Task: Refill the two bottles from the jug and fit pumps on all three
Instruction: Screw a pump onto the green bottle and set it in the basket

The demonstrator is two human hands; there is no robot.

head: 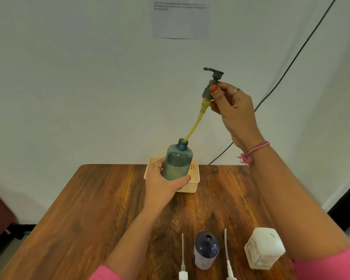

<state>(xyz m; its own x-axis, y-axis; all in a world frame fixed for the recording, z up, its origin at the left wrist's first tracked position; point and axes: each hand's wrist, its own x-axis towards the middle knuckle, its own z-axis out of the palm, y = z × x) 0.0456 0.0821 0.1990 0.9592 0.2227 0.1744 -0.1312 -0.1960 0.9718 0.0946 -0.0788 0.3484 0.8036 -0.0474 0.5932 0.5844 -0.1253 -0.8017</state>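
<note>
1. Head view, looking down over a wooden table (pixel 101 209): the teal translucent bottle (pixel 177 161) is partly filled with pale liquid, its neck open, and it stands in front of a small cream basket (pixel 194 174) at the far edge.
2. Grey pump (pixel 211 83) is up in the air, spout pointing left, with a yellow-tinted dip tube (pixel 194 126) curving down; the tube's tip sits right at the bottle's open mouth.
3. Left hand (pixel 164 184) is wrapped around the lower body of the teal bottle, thumb across the front, a ring on one finger.
4. Right hand (pixel 233 110) is raised well above the bottle, pinching the pump's collar between thumb and fingertips (red-painted nail showing), wrist cocked back, a pink thread bracelet at the wrist.
5. So the bottle is in the left grip, and the pump hangs above and to its right, joined to it only by that tube tip.
6. Nearer the camera: a dark blue bottle (pixel 206 249) with an open top, flanked by two white pumps (pixel 183 259) (pixel 228 257) lying flat, apart from both hands.
7. White jug (pixel 264 248) stands to the right of those, beneath the right forearm.
</note>
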